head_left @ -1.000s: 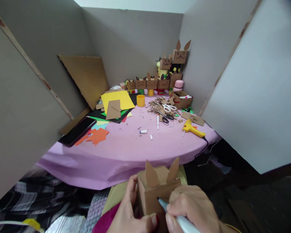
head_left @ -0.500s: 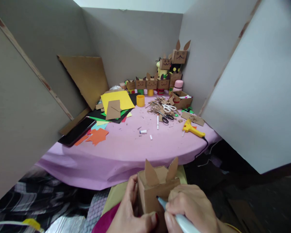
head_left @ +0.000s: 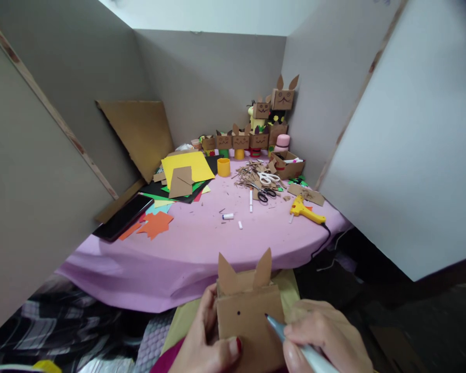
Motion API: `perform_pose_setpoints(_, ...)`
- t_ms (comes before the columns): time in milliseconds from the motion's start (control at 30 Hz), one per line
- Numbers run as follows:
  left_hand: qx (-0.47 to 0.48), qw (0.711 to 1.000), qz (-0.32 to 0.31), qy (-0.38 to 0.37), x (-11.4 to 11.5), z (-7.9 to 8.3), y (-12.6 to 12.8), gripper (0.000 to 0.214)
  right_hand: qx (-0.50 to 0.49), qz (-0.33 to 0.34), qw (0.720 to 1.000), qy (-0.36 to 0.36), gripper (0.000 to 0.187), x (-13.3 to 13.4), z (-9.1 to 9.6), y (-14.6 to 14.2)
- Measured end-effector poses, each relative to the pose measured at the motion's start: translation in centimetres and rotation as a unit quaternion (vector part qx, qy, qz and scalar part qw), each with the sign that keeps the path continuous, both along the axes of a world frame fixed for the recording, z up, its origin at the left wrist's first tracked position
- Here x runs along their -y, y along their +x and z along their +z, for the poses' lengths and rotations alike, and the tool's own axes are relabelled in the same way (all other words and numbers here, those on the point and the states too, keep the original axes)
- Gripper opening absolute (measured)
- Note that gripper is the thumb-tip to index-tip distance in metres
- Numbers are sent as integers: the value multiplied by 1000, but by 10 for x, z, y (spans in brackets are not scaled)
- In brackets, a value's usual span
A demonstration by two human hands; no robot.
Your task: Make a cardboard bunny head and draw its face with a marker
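Observation:
Low in the head view, my left hand [head_left: 205, 342] grips the left side of a small cardboard box [head_left: 248, 324] that has two pointed cardboard ears on top. Its front face is turned towards me and carries one small black dot. My right hand [head_left: 326, 336] is closed round a light-coloured marker [head_left: 295, 344]. The marker's tip touches the box front to the right of the dot. Both hands are in front of the near edge of the pink table [head_left: 202, 243].
On the pink table lie coloured paper sheets [head_left: 182, 173], a black phone [head_left: 124, 217], a yellow cup [head_left: 223, 167], scissors [head_left: 270, 177], a yellow glue gun [head_left: 305, 210] and loose pen caps. Several finished cardboard animal boxes [head_left: 241, 140] stand at the back. Grey panels wall both sides.
The box has turned so its front faces me and sits slightly left. One dot now shows on it, and the marker tip has moved right across the face.

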State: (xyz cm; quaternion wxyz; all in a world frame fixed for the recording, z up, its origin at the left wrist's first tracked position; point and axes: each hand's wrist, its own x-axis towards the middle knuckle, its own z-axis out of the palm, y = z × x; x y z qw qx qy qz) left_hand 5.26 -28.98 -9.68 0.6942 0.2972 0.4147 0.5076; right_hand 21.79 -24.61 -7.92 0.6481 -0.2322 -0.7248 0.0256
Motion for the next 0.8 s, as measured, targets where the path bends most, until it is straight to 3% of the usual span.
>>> perform_pose_setpoints(333,10,999,28,-22,4,2,3,88,45,-9,999,-9,12,-1,0,6)
perform_pose_setpoints(800,-1,999,20,-36,4,9,5,89,77,3,997,-31,9,-1,3,7)
